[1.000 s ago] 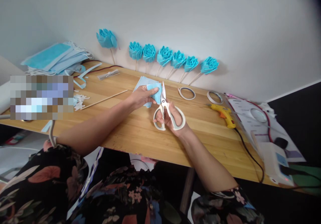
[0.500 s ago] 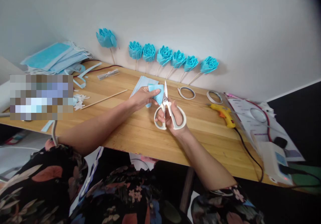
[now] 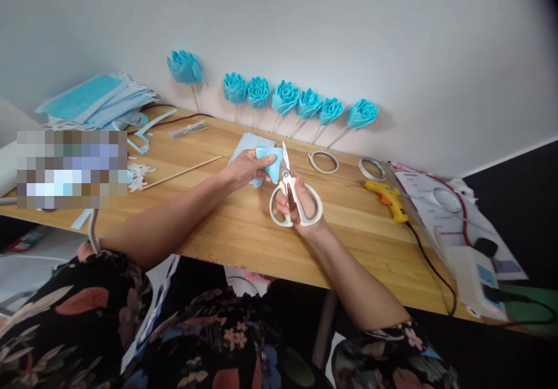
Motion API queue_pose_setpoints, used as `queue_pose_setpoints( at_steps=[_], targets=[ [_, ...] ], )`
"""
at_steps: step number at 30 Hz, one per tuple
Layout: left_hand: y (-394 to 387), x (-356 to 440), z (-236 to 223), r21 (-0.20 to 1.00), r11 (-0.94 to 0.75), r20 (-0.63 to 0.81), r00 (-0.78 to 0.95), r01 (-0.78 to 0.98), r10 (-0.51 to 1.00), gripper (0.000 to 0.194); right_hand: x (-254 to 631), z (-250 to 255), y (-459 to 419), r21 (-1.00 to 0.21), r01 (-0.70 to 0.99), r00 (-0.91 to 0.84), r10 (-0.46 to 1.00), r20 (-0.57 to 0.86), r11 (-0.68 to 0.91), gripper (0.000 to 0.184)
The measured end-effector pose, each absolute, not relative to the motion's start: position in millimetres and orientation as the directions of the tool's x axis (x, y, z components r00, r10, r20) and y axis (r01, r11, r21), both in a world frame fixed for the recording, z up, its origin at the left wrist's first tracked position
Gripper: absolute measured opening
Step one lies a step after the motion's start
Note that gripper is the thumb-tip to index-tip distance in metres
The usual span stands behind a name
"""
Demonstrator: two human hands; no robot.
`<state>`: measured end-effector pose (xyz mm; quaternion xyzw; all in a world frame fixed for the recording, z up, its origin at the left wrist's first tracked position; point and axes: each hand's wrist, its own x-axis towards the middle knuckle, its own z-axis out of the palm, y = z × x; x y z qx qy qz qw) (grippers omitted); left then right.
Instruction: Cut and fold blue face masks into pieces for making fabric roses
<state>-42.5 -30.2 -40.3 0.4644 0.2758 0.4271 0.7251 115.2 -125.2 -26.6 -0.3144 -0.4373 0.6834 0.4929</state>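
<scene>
Between the thumb and fingers of my left hand (image 3: pixel 250 167) is a small blue piece of mask fabric (image 3: pixel 273 170). My right hand (image 3: pixel 302 203) grips a pair of white-handled scissors (image 3: pixel 285 175), fingers and thumb through the loops. The blades point upward at the right edge of the fabric; whether the edge lies between them is hard to make out. Behind my left hand, flat on the wooden table (image 3: pixel 244 232), lies a stack of pale blue fabric pieces (image 3: pixel 246 144). A thin wooden stick (image 3: pixel 183 172) rests to the left of my hands.
Several blue fabric flowers on sticks (image 3: pixel 285 97) lean against the wall. Face masks (image 3: pixel 87 101) are piled at the back left. Two tape rolls (image 3: pixel 372 168) and a yellow glue gun (image 3: pixel 386 198) lie on the right, near a white power strip (image 3: pixel 473 278).
The scissors' blades have come closer together, and their tip has shifted slightly left. My left hand still holds the fabric in nearly the same place.
</scene>
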Motion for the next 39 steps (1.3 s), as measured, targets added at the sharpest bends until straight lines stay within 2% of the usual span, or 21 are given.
queue_pose_setpoints(
  at_steps=[11, 19, 27, 39],
  targets=[
    [-31.4, -44.1, -39.2, 0.908, 0.176, 0.033, 0.484, -0.380, 0.875, 0.037, 115.9, -33.1, -122.6, -0.896, -0.420, -0.309, 0.951, -0.010, -0.146, 0.048],
    [-34.9, -43.1, -37.3, 0.914, 0.157, 0.054, 0.495, -0.375, 0.867, 0.046, 116.5, -26.0, -125.4, -0.896, -0.401, -0.415, 0.910, -0.008, -0.190, 0.053],
    [-37.0, -39.2, -42.1, 0.933, 0.154, 0.045, 0.531, -0.325, 0.846, 0.032, 118.7, -28.3, -122.2, -0.903, -0.401, -0.353, 0.936, -0.001, -0.152, 0.054],
    [-36.3, -38.7, -39.7, 0.933, 0.173, 0.004, 0.491, -0.314, 0.871, 0.036, 115.8, -24.5, -124.4, -0.911, -0.389, -0.291, 0.957, -0.021, -0.138, 0.056]
  ],
)
